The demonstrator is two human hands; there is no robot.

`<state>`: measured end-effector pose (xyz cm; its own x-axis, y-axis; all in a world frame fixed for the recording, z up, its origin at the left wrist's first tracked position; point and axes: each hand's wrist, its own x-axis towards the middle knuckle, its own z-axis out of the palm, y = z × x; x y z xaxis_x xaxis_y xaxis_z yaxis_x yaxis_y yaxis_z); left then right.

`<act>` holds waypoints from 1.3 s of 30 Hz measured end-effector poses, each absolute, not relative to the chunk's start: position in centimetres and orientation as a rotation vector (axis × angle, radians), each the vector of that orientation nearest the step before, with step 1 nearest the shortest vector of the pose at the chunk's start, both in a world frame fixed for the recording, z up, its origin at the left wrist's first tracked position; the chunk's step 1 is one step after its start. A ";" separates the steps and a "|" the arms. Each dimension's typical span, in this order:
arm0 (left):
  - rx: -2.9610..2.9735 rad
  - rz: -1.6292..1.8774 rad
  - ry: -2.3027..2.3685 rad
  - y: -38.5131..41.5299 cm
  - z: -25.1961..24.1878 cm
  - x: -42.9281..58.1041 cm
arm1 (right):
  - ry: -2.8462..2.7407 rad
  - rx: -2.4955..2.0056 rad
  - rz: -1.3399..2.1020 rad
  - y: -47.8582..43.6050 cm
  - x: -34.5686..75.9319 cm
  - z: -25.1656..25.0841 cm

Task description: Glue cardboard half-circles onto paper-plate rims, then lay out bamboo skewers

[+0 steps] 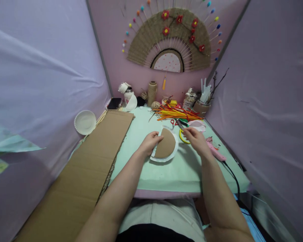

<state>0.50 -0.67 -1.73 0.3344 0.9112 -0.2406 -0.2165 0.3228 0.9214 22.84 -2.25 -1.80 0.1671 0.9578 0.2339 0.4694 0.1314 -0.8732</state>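
A brown cardboard half-circle (166, 144) lies on a white paper plate piece (171, 156) on the pale green table top (166, 174). My left hand (149, 142) curls round the left edge of the half-circle and the plate. My right hand (195, 138) is closed over yellow-handled scissors (183, 138), just right of the plate. A pink glue gun (215, 152) lies beside my right wrist, its black cord running off the table edge.
A long cardboard sheet (91, 168) leans along the left. A whole paper plate (85, 122) lies beyond it. At the back stand coloured sticks (176, 113), red scissors (173, 123), twine spools (152, 92), jars and a cup of sticks (202, 106). A decorated fan (170, 40) hangs on the wall.
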 end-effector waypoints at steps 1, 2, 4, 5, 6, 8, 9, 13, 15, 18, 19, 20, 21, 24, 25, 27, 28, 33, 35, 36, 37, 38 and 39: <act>0.909 0.917 0.943 -0.5 -1.8 0.5 | -1.433 -1.582 0.507 -3.0 24.5 -1.8; 0.890 0.935 0.962 -0.4 -1.8 0.4 | -1.405 -1.690 0.372 -3.7 26.3 -1.9; 0.879 0.957 0.988 -0.2 -1.9 0.5 | -1.410 -2.002 0.179 -5.3 30.0 -2.3; 0.884 0.961 0.992 -0.2 -2.0 0.5 | -1.457 -2.166 0.115 -6.0 31.5 -2.6; 0.893 0.967 0.990 -0.2 -2.1 0.6 | -1.473 -2.326 0.079 -6.5 32.8 -2.9; 0.907 0.978 0.976 -0.2 -2.3 0.7 | -1.523 -2.533 0.096 -7.0 34.5 -3.7; 0.911 0.983 0.974 -0.2 -2.4 0.8 | -1.553 -2.583 0.119 -7.0 34.8 -4.0; 0.916 0.998 0.993 -0.1 -2.7 0.8 | -1.635 -2.595 0.172 -6.3 34.5 -4.9; 0.917 1.019 0.988 0.0 -2.8 0.8 | -1.598 -2.579 0.200 -6.2 34.0 -4.8; 0.916 1.039 0.984 0.1 -2.8 0.8 | -1.477 -2.456 0.260 -7.1 33.5 -4.0; 0.919 1.041 0.986 0.0 -2.8 0.7 | -1.422 -2.362 0.291 -7.6 33.3 -3.5; 0.926 1.042 0.987 0.0 -2.8 0.7 | -1.359 -2.249 0.325 -8.1 33.0 -3.1; 0.937 1.044 0.984 0.0 -2.7 0.7 | -1.289 -2.125 0.361 -8.6 32.6 -2.6; 0.969 1.060 0.962 -0.2 -2.5 0.7 | -1.056 -1.760 0.475 -9.9 30.4 -0.9; 0.971 1.068 0.957 -0.3 -2.4 0.7 | -0.978 -1.638 0.518 -10.1 29.3 -0.4; 0.965 1.084 0.950 -0.5 -2.1 0.8 | -0.837 -1.412 0.591 -10.5 26.8 0.5; 0.963 1.091 0.942 -0.6 -2.0 0.8 | -0.816 -1.332 0.631 -10.6 25.4 0.8; 1.003 1.119 0.883 -0.8 -1.9 0.9 | -0.944 -1.289 0.813 -10.7 20.0 0.5; 1.052 1.130 0.876 -0.7 -2.3 1.0 | -1.041 -1.320 0.859 -10.5 18.7 -0.2; 1.093 1.142 0.876 -0.6 -2.5 1.0 | -1.094 -1.339 0.861 -10.4 18.2 -0.5; 1.142 1.160 0.882 -0.6 -2.7 1.0 | -1.145 -1.359 0.844 -10.3 17.8 -0.7; 1.195 1.179 0.893 -0.5 -2.9 1.1 | -1.194 -1.381 0.811 -10.2 17.5 -0.9; 1.245 1.195 0.911 -0.5 -3.0 1.1 | -1.238 -1.403 0.765 -10.1 17.2 -0.9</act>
